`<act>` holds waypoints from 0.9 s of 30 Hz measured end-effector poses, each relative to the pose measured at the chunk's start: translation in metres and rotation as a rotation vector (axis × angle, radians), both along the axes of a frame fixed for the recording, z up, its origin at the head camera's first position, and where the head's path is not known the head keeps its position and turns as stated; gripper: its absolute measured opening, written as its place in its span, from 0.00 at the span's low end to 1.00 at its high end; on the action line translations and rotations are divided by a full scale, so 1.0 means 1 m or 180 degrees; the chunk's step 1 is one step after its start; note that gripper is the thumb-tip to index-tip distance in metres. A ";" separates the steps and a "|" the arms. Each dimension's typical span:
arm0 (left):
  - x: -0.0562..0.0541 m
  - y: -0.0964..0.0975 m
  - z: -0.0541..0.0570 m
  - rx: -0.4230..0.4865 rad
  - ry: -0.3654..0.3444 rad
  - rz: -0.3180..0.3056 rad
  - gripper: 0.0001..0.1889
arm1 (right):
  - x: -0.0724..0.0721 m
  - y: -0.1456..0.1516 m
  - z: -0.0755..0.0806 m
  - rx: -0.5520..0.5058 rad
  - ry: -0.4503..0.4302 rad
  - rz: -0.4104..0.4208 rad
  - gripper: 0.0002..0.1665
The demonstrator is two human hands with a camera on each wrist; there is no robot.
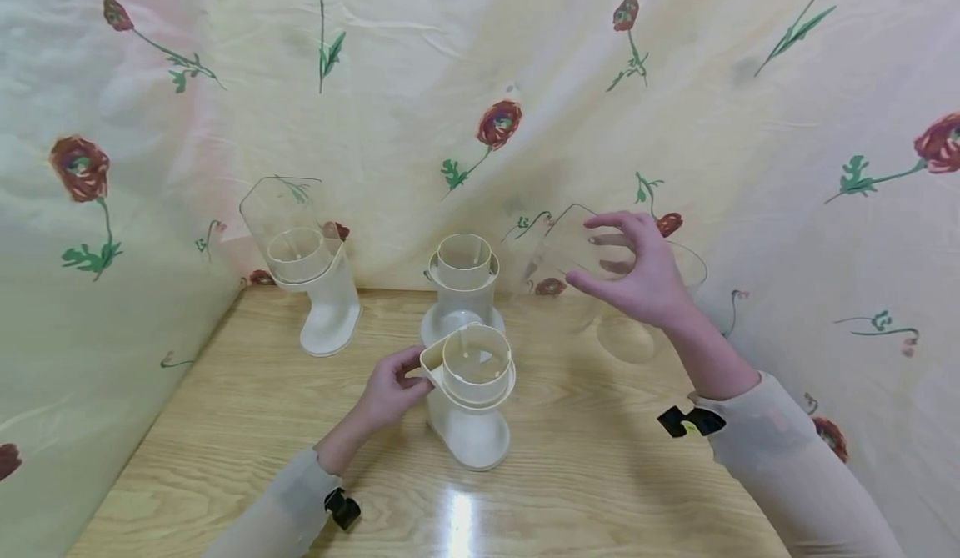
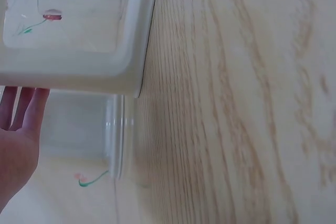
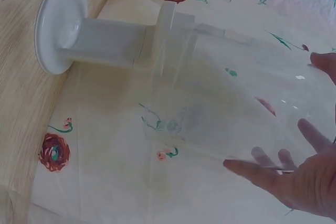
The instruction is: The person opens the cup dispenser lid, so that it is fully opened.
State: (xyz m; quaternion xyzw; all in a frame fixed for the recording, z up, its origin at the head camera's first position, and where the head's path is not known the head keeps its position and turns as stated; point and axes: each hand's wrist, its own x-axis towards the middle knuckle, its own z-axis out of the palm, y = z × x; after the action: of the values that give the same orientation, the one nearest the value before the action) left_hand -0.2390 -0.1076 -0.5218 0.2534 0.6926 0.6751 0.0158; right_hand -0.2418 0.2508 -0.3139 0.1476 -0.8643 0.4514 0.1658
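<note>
My left hand (image 1: 393,387) grips the left side of the nearest white stand (image 1: 472,437), which has a round collar on top and an oval foot. In the left wrist view, its fingers lie under the stand's white edge (image 2: 79,74). Up at the right, my right hand (image 1: 641,274) holds a clear plastic container (image 3: 226,103), thumb and fingers curved round its wall. This container is hard to make out against the cloth. Right behind the nearest stand is a second white stand (image 1: 465,304) with a similar collar.
A third white stand (image 1: 330,316) at the back left carries a clear container (image 1: 262,208). Another clear container (image 1: 630,337) is at the back right, partly behind my right forearm. Flowered cloth (image 1: 405,158) hangs behind the wooden table (image 1: 570,475).
</note>
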 end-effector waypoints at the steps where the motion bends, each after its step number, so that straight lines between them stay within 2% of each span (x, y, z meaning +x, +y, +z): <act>1: 0.000 -0.001 0.000 0.0029 -0.0004 0.0040 0.18 | -0.001 0.000 0.000 0.0041 -0.0026 -0.0017 0.39; 5: -0.002 -0.002 -0.001 0.0081 0.0010 0.0183 0.18 | -0.004 0.003 -0.002 0.0217 -0.0177 -0.0085 0.38; 11: -0.004 -0.003 0.001 0.0034 0.0014 0.0376 0.19 | -0.011 0.005 -0.008 0.0595 -0.0460 -0.0358 0.42; 19: -0.006 -0.004 0.003 0.0012 -0.0169 0.0567 0.20 | -0.022 0.003 -0.018 0.1028 -0.0462 -0.0676 0.44; 22: -0.007 -0.004 0.004 0.0012 -0.0194 0.0567 0.21 | -0.025 0.003 -0.018 0.1226 -0.0565 -0.0680 0.44; 27: -0.008 -0.007 0.004 0.0025 -0.0188 0.0506 0.20 | -0.030 0.005 -0.015 0.1482 -0.0893 -0.0487 0.44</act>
State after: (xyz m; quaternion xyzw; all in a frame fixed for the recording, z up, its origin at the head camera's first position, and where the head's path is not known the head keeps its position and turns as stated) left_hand -0.2468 -0.1142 -0.5174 0.1777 0.7071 0.6841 -0.0184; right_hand -0.2715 0.2553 -0.3287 0.0521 -0.9678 0.2429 0.0398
